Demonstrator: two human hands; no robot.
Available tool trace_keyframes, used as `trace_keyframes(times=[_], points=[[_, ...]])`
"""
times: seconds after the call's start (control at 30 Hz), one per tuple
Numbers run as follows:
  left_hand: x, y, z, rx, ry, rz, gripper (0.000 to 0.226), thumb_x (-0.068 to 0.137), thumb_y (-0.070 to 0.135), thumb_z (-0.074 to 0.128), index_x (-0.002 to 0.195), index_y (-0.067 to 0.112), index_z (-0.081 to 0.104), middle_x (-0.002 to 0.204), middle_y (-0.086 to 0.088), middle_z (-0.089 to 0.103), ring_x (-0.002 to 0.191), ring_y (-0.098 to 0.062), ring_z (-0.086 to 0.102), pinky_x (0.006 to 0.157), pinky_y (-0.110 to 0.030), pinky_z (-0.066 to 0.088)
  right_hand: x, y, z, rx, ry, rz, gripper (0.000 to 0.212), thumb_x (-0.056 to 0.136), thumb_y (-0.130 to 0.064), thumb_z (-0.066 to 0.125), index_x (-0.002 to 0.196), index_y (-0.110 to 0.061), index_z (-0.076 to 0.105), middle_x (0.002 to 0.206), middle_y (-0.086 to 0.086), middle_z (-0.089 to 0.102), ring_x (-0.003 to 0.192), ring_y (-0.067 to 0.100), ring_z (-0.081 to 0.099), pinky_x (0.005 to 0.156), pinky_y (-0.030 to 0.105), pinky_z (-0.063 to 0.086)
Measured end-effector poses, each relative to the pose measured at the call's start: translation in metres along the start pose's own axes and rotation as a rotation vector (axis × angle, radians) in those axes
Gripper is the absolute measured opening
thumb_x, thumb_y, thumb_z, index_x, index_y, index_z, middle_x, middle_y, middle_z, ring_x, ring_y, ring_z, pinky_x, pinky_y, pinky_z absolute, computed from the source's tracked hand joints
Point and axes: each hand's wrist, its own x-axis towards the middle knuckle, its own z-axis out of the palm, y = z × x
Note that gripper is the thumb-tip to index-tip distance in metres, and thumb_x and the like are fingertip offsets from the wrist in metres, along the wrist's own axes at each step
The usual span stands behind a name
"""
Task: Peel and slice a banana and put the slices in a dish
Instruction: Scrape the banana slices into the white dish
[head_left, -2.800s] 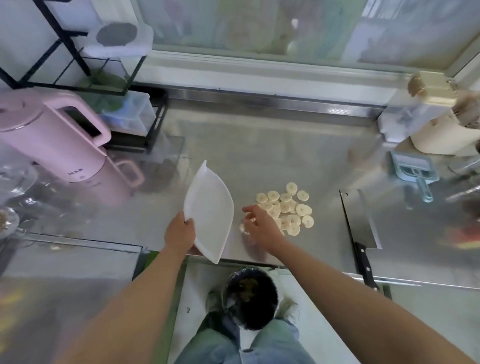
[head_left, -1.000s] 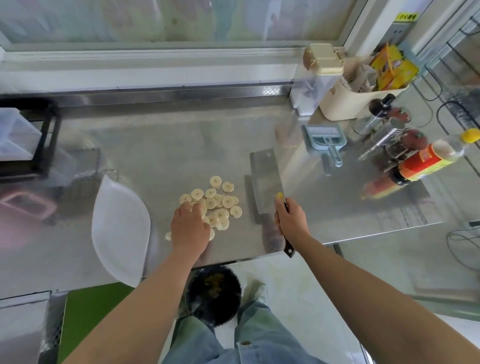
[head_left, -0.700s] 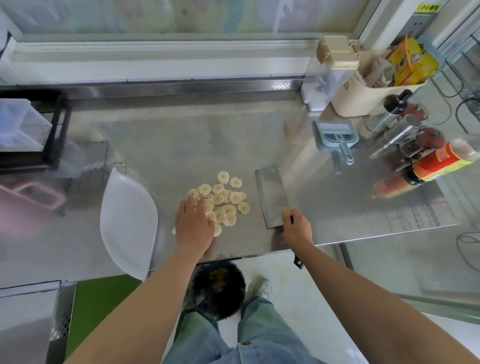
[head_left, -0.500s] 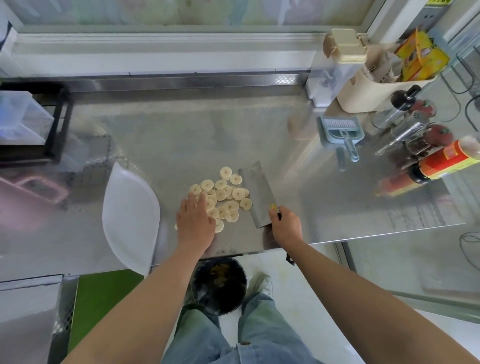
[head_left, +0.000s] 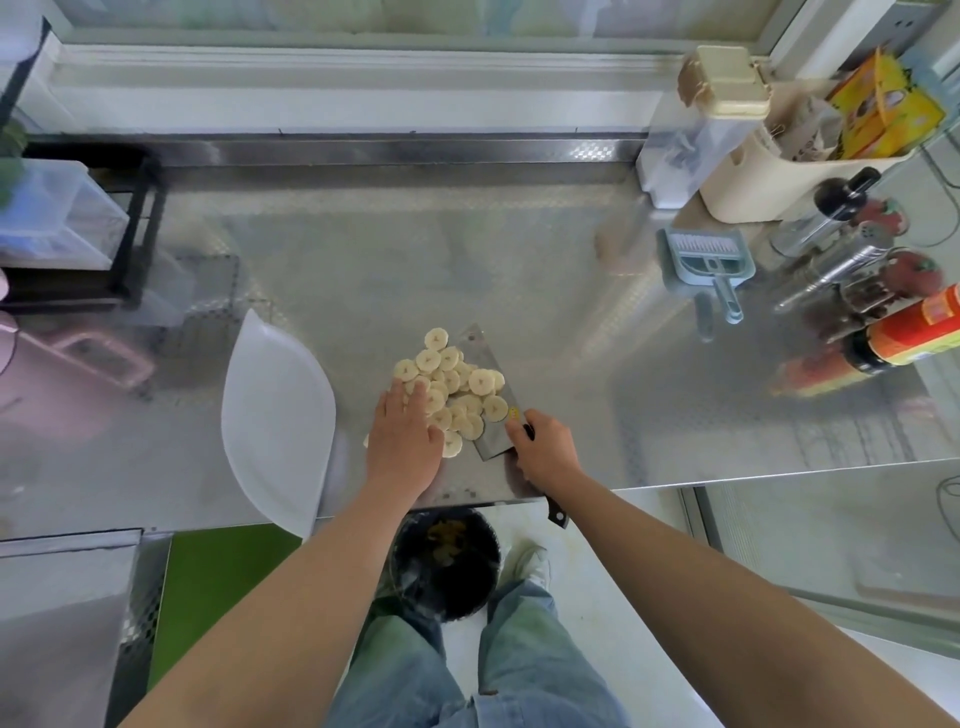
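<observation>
Several pale banana slices (head_left: 452, 387) lie heaped on the steel counter (head_left: 519, 270), and the right part of the heap sits on the flat blade of a cleaver (head_left: 493, 441). My right hand (head_left: 545, 452) grips the cleaver's black handle at the blade's near end. My left hand (head_left: 405, 441) lies flat with straight fingers against the heap's left side, touching the slices. A white leaf-shaped dish (head_left: 278, 421) rests empty on the counter to the left of my left hand.
A black bin (head_left: 447, 556) with scraps stands on the floor below the counter's front edge. A small blue dustpan (head_left: 706, 265), bottles (head_left: 904, 338) and a cream caddy (head_left: 769, 176) crowd the right. A black rack (head_left: 130, 223) with clear boxes stands at the left.
The dish was set down and my right hand took up the cleaver. The blade slid left under the slices while my left hand held the heap from the other side.
</observation>
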Motion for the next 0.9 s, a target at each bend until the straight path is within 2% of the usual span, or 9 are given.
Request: trace_keyframes(times=[0.23, 0.37, 0.47, 0.6, 0.7, 0.8, 0.9], points=[[0.002, -0.003, -0.003, -0.006, -0.046, -0.010, 0.055, 0.096, 0.023, 0.040, 0.148, 0.020, 0.021, 0.157, -0.010, 0.011, 0.143, -0.029, 0.011, 0.114, -0.039, 0.022, -0.001, 0.002, -0.010, 0.194, 0.000, 0.093, 0.030, 0.093, -0.029, 0.052, 0.070, -0.010, 0.047, 0.065, 0.012, 0.046, 0.058, 0.021, 0.042, 0.055, 0.029, 0.036], [0.002, -0.002, -0.006, 0.013, -0.052, -0.006, 0.054, 0.096, 0.023, 0.041, 0.147, 0.019, 0.023, 0.156, -0.010, 0.012, 0.142, -0.030, 0.013, 0.113, -0.040, 0.024, -0.002, 0.002, -0.020, 0.258, 0.055, 0.117, 0.028, 0.092, -0.029, 0.052, 0.072, -0.009, 0.054, 0.065, 0.013, 0.046, 0.056, 0.021, 0.042, 0.055, 0.032, 0.040], [0.002, -0.001, -0.009, 0.013, -0.054, 0.002, 0.054, 0.096, 0.024, 0.041, 0.146, 0.019, 0.024, 0.156, -0.011, 0.015, 0.142, -0.030, 0.014, 0.114, -0.039, 0.022, -0.004, -0.003, -0.029, 0.266, 0.039, 0.112, 0.029, 0.092, -0.027, 0.052, 0.071, -0.007, 0.055, 0.062, 0.010, 0.049, 0.050, 0.019, 0.043, 0.050, 0.029, 0.042], [-0.001, -0.005, -0.021, 0.063, 0.027, 0.021, 0.049, 0.095, 0.022, 0.042, 0.143, 0.015, 0.032, 0.151, -0.013, 0.027, 0.139, -0.029, 0.023, 0.113, -0.037, 0.020, -0.009, -0.020, -0.031, 0.249, -0.016, 0.073, 0.028, 0.090, -0.021, 0.053, 0.066, -0.007, 0.053, 0.056, 0.005, 0.049, 0.043, 0.015, 0.042, 0.045, 0.025, 0.042], [-0.007, -0.014, -0.036, 0.013, 0.075, -0.024, 0.044, 0.096, 0.020, 0.039, 0.139, 0.012, 0.040, 0.147, -0.012, 0.035, 0.136, -0.028, 0.029, 0.110, -0.038, 0.028, -0.012, -0.039, -0.025, 0.221, -0.053, 0.019, 0.027, 0.089, -0.021, 0.053, 0.065, -0.008, 0.054, 0.056, 0.005, 0.049, 0.042, 0.013, 0.042, 0.044, 0.023, 0.040], [-0.018, -0.030, -0.052, -0.017, 0.181, -0.049, 0.036, 0.095, 0.020, 0.040, 0.128, 0.012, 0.050, 0.132, -0.007, 0.051, 0.119, -0.024, 0.045, 0.096, -0.035, 0.041, -0.016, -0.062, -0.010, 0.206, -0.082, -0.041, 0.026, 0.090, -0.020, 0.052, 0.066, -0.009, 0.052, 0.057, 0.006, 0.048, 0.043, 0.014, 0.042, 0.043, 0.021, 0.037], [-0.031, -0.050, -0.065, -0.068, 0.258, -0.085, 0.036, 0.095, 0.019, 0.041, 0.129, 0.012, 0.050, 0.132, -0.006, 0.052, 0.117, -0.023, 0.046, 0.097, -0.035, 0.040, -0.022, -0.084, 0.010, 0.203, -0.131, -0.087, 0.027, 0.093, -0.019, 0.051, 0.068, -0.009, 0.049, 0.063, 0.010, 0.047, 0.045, 0.016, 0.041, 0.041, 0.020, 0.035]])
